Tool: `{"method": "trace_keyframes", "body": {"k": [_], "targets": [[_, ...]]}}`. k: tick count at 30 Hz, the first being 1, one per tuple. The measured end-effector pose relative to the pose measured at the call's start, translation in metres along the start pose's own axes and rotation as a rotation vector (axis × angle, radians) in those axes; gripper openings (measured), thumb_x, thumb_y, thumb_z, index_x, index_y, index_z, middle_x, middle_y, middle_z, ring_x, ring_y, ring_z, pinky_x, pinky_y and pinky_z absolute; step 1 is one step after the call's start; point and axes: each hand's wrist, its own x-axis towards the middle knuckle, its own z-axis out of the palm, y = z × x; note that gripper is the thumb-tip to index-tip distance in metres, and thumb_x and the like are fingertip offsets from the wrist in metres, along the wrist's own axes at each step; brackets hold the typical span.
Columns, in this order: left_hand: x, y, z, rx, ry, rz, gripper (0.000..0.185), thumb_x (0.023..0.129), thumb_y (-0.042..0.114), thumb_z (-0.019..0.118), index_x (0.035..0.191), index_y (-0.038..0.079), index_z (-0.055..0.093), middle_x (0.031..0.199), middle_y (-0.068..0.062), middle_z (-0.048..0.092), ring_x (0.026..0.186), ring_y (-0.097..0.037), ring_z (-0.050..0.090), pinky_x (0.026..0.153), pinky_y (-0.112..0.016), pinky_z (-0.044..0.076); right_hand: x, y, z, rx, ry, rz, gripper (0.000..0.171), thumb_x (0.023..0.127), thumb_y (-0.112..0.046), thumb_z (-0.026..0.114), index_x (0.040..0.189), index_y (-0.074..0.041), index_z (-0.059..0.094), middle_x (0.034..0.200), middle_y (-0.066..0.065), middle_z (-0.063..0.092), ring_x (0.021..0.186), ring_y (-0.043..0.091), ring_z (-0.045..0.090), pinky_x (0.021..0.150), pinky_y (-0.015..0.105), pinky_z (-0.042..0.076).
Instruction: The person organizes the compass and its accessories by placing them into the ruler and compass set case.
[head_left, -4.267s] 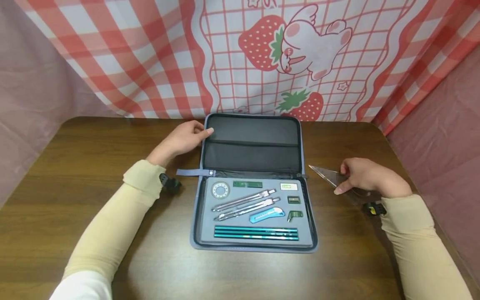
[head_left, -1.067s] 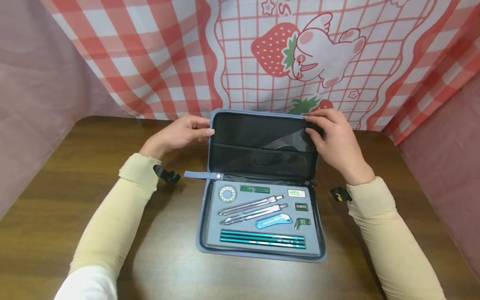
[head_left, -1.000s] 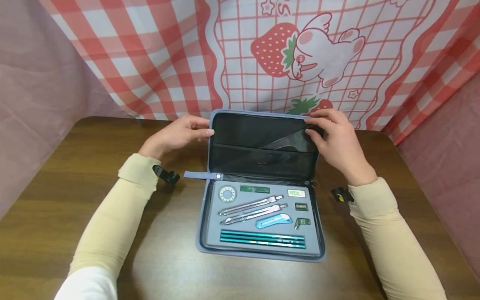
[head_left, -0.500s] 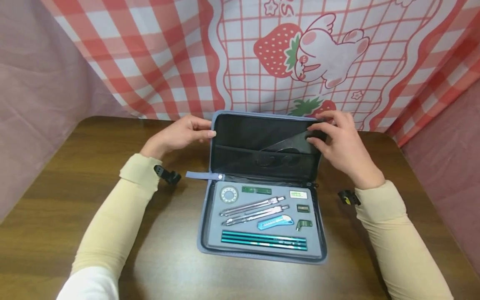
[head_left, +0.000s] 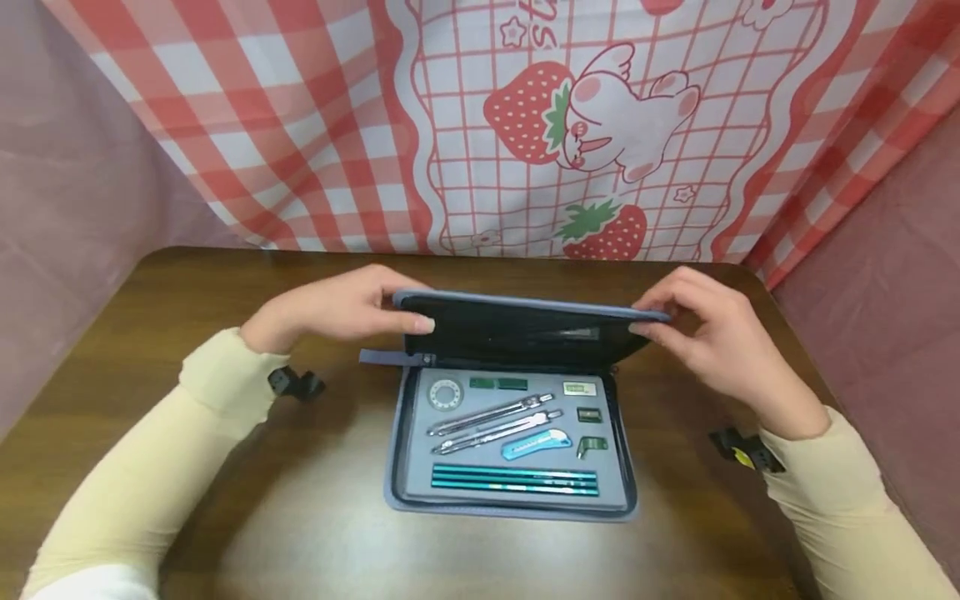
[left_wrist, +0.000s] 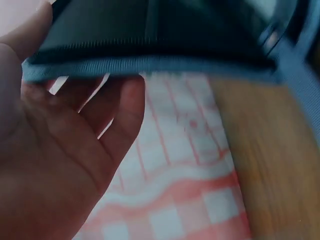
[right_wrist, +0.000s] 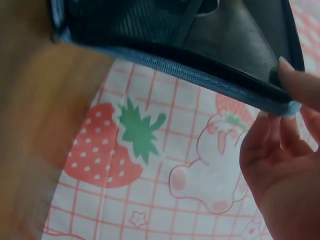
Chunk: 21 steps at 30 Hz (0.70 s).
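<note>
A blue zippered stationery case lies on the table with its lid tilted up toward me. My left hand grips the lid's left corner, thumb on the inner side and fingers behind. At the opposite corner my right hand pinches the lid edge the same way. Part of a clear set square shows inside the lid in the right wrist view. The grey tray holds pencils, two metal compasses, a blue utility knife, a sharpener and an eraser.
The wooden table extends around the case. A red checked cloth with strawberries hangs behind its far edge. A blue strap sticks out left of the case hinge. Pink fabric hangs at the sides.
The right hand brought the clear set square from the table into the lid pocket, then let go of it and took the lid's corner. Both hands have now swung the lid up and forward.
</note>
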Motion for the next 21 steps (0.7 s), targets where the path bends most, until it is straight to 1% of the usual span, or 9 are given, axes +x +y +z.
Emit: {"method": "trace_keyframes", "body": {"k": [1, 3, 4, 6, 9, 13, 16, 19, 21], "targets": [[-0.003, 0.006, 0.006, 0.031, -0.034, 0.019, 0.036, 0.097, 0.035, 0.066, 0.13, 0.021, 0.067, 0.116, 0.008, 0.069, 0.098, -0.011, 0.064, 0.09, -0.033, 0.05, -0.005, -0.003, -0.002, 0.033, -0.038, -0.026, 0.041, 0.067, 0.009, 0.087, 0.094, -0.016, 0.069, 0.092, -0.01, 0.06, 0.081, 0.004, 0.05, 0.069, 0.015, 0.043], [-0.012, 0.016, 0.021, 0.1, -0.088, 0.037, 0.048, 0.098, 0.042, 0.062, 0.142, 0.024, 0.057, 0.136, 0.012, 0.059, 0.12, -0.008, 0.057, 0.103, -0.035, 0.043, -0.015, -0.008, -0.004, 0.121, -0.119, -0.082, 0.049, 0.063, 0.01, 0.088, 0.095, -0.02, 0.066, 0.093, -0.012, 0.059, 0.083, 0.003, 0.052, 0.069, 0.017, 0.045], [-0.017, 0.021, 0.028, 0.14, -0.11, 0.043, 0.053, 0.098, 0.046, 0.06, 0.146, 0.026, 0.053, 0.143, 0.013, 0.053, 0.129, -0.008, 0.05, 0.108, -0.036, 0.038, -0.02, -0.011, -0.004, 0.164, -0.158, -0.11, 0.052, 0.062, 0.01, 0.089, 0.095, -0.022, 0.065, 0.093, -0.012, 0.059, 0.083, 0.003, 0.053, 0.069, 0.018, 0.045], [-0.028, 0.029, 0.043, 0.218, -0.146, 0.051, 0.06, 0.097, 0.054, 0.056, 0.151, 0.03, 0.045, 0.154, 0.012, 0.038, 0.141, -0.011, 0.035, 0.113, -0.04, 0.031, -0.032, -0.018, -0.004, 0.246, -0.24, -0.16, 0.053, 0.062, 0.006, 0.09, 0.096, -0.023, 0.064, 0.094, -0.012, 0.058, 0.084, 0.004, 0.054, 0.07, 0.019, 0.045], [-0.044, 0.036, 0.065, 0.349, -0.183, 0.077, 0.067, 0.096, 0.06, 0.051, 0.154, 0.032, 0.037, 0.162, 0.006, 0.026, 0.147, -0.019, 0.024, 0.115, -0.046, 0.027, -0.051, -0.03, 0.0, 0.288, -0.367, -0.167, 0.047, 0.068, -0.005, 0.09, 0.098, -0.027, 0.062, 0.097, -0.014, 0.055, 0.087, 0.002, 0.053, 0.071, 0.018, 0.044], [-0.058, 0.034, 0.089, 0.548, -0.199, 0.16, 0.072, 0.095, 0.063, 0.047, 0.156, 0.027, 0.033, 0.164, -0.004, 0.02, 0.149, -0.027, 0.019, 0.115, -0.047, 0.027, -0.075, -0.04, 0.015, 0.271, -0.47, -0.168, 0.039, 0.075, -0.014, 0.088, 0.098, -0.031, 0.061, 0.099, -0.018, 0.052, 0.091, 0.0, 0.05, 0.075, 0.016, 0.042], [-0.063, 0.029, 0.104, 0.675, -0.195, 0.214, 0.077, 0.092, 0.063, 0.053, 0.155, 0.022, 0.037, 0.163, -0.01, 0.02, 0.148, -0.032, 0.021, 0.114, -0.045, 0.029, -0.089, -0.039, 0.034, 0.246, -0.488, -0.177, 0.036, 0.076, -0.015, 0.086, 0.097, -0.032, 0.061, 0.099, -0.018, 0.051, 0.092, 0.001, 0.048, 0.075, 0.015, 0.04], [-0.065, 0.022, 0.116, 0.727, -0.191, 0.228, 0.084, 0.085, 0.064, 0.062, 0.154, 0.021, 0.039, 0.163, -0.012, 0.02, 0.148, -0.035, 0.021, 0.114, -0.043, 0.03, -0.1, -0.038, 0.049, 0.206, -0.478, -0.158, 0.034, 0.079, -0.018, 0.085, 0.094, -0.035, 0.06, 0.095, -0.019, 0.049, 0.091, 0.0, 0.045, 0.075, 0.014, 0.037], [-0.065, 0.018, 0.121, 0.731, -0.184, 0.231, 0.087, 0.082, 0.064, 0.065, 0.153, 0.02, 0.041, 0.163, -0.012, 0.02, 0.148, -0.035, 0.021, 0.114, -0.042, 0.029, -0.102, -0.035, 0.056, 0.233, -0.459, -0.161, 0.032, 0.08, -0.017, 0.084, 0.093, -0.034, 0.059, 0.093, -0.018, 0.049, 0.089, 0.001, 0.045, 0.074, 0.014, 0.036]]}}
